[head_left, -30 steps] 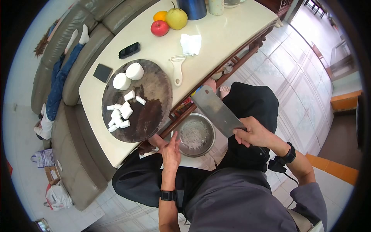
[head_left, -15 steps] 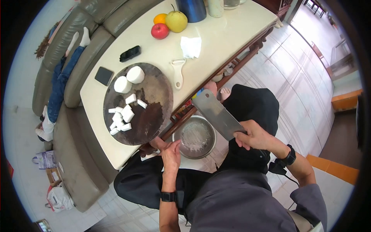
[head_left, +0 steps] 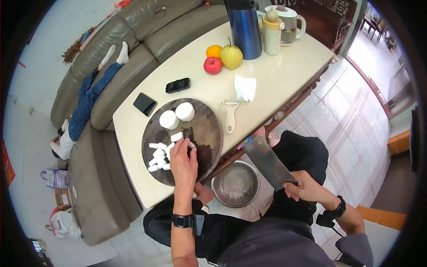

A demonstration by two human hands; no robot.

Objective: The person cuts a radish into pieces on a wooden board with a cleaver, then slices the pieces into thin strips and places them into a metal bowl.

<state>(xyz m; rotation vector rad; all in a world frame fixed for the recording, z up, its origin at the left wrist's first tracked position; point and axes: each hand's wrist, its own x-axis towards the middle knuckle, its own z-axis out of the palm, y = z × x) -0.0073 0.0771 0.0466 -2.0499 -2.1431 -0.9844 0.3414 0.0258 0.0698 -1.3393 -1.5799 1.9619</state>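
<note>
At the right of the lower frame, the right hand [head_left: 304, 184] has its grip closed around the handle of a cleaver [head_left: 269, 162], the blade pointing to the upper left. The left hand [head_left: 183, 162], left of center, reaches over the round chopping board [head_left: 207, 127], fingertips at the cut white pieces [head_left: 158, 155]. Its grip is slightly spread; whether it pinches a piece cannot be told. Low in the center, between the knees, a metal bowl [head_left: 252, 191] holds pale contents beside the counter [head_left: 284, 80]. Two thick white rounds [head_left: 177, 115] stand on the board's far part. Beyond the board lie a phone [head_left: 145, 104], a black case [head_left: 178, 85], a white peeler [head_left: 230, 116] and a crumpled tissue [head_left: 245, 88]. Farther up, an apple [head_left: 213, 65], an orange [head_left: 214, 52] and a pear [head_left: 231, 57] touch, near a blue flask [head_left: 246, 31], a yellow-capped bottle [head_left: 272, 39] and a glass pitcher [head_left: 289, 31]. At upper left, a person in jeans [head_left: 84, 111] lies on a gray sofa [head_left: 104, 196].
</note>
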